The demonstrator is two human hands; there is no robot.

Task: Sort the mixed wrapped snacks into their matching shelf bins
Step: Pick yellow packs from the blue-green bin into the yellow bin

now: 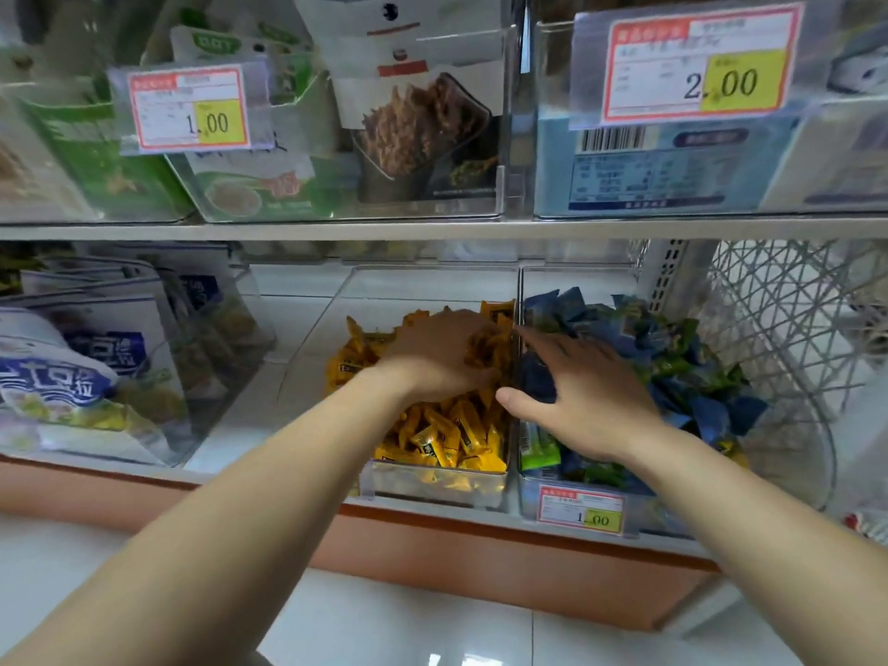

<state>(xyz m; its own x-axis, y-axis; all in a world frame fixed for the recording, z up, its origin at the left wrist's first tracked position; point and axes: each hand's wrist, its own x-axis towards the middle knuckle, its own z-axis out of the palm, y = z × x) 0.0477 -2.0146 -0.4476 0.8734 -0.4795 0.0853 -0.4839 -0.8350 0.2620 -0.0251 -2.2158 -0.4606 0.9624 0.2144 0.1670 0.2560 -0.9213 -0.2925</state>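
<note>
Both hands reach into two clear bins that stand side by side on the lower shelf (269,425), touching along a shared wall. The left hand (427,358) is in the middle bin (432,487), knuckles up. Its fingers curl down round a clump of the yellow snacks (447,435), which fill that bin from its front wall towards the back.

At 3 o'clock from it, the right hand (586,396) lies flat and spread on the heap in the right bin (528,492). Its fingers are straight and point to 11 o'clock, and its thumb lies against the dividing wall. It grips nothing. Under it lie blue snacks (711,406) mixed with green snacks (538,447). One green packet stands at the front left corner, at 7 o'clock from the hand. The two hands are near each other, apart, with the wall between them.

A small price tag (581,510) reading 1.00 hangs on the front of the right bin, at 6 o'clock from the right hand. At 9 o'clock from the bins, large blue-and-white bags (72,377) lean in another clear bin. At 3 o'clock stands a white wire basket (788,319). On the upper shelf (336,230), at 12 o'clock, more clear bins hold boxes and pouches behind a 1.00 tag (190,108) and a 2.00 tag (699,64).
</note>
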